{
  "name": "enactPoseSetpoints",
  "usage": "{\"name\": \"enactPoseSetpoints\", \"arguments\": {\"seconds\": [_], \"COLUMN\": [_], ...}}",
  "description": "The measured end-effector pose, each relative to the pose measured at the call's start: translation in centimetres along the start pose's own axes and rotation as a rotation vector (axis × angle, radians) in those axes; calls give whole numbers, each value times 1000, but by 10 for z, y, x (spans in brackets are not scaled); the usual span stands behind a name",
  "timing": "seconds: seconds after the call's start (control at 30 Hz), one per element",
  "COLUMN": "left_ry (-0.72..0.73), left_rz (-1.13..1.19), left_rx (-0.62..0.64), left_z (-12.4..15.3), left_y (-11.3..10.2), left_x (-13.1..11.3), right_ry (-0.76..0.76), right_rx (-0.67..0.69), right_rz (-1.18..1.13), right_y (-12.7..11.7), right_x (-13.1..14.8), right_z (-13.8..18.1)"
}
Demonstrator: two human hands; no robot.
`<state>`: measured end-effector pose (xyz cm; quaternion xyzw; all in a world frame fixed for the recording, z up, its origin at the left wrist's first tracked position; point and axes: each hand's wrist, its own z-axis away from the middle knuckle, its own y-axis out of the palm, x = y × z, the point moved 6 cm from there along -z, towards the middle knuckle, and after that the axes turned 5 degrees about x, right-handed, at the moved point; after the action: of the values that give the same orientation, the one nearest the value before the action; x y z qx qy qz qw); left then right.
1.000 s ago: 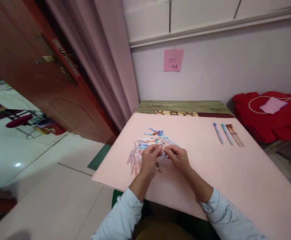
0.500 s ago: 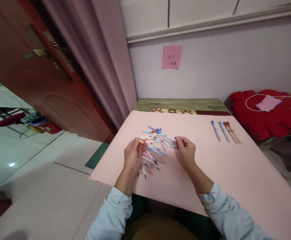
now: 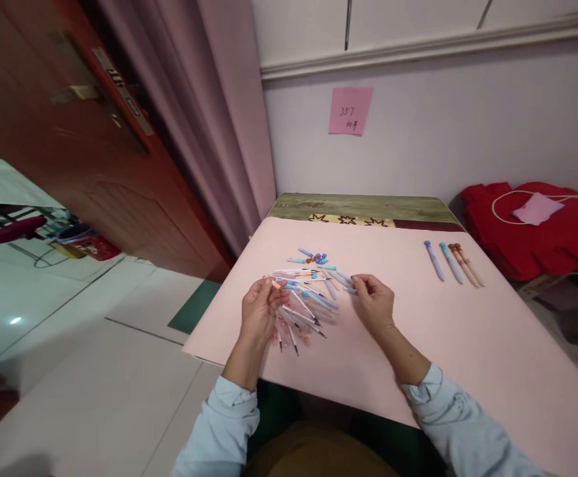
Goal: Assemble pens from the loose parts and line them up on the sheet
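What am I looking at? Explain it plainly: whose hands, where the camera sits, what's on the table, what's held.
No machine here: these are a person's two bare hands, filmed by one camera worn on the head, looking forward and down. The left hand pinches a thin piece with an orange tip; the right hand pinches a bluish piece. Between them, on the pink sheet, lies a pile of pen parts. Four pens lie in a row further right.

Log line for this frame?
left hand: pinching orange-tipped pen part | right hand: pinching blue pen part | pile of pen parts between hands | four pens apart at right
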<state>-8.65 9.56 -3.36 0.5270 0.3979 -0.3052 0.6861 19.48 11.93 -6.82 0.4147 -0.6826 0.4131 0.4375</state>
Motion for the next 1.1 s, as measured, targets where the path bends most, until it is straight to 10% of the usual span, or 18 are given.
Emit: {"name": "enactPoseSetpoints", "arguments": {"seconds": [0.33,0.67,1.1], "left_ry": [-23,-129,-146], "left_rz": [335,448,436], "left_rx": [-53,21,63], "left_z": [-30,-33,-34], "left_y": [-80,-76,-71], "left_x": [2,10,11], "right_ry": [-163,-184,-121], "right_rx": [93,359,345], "right_rz": [345,930,914], "right_y": [18,77,46], "right_x": [27,39,40], "right_z": [3,-9,1]}}
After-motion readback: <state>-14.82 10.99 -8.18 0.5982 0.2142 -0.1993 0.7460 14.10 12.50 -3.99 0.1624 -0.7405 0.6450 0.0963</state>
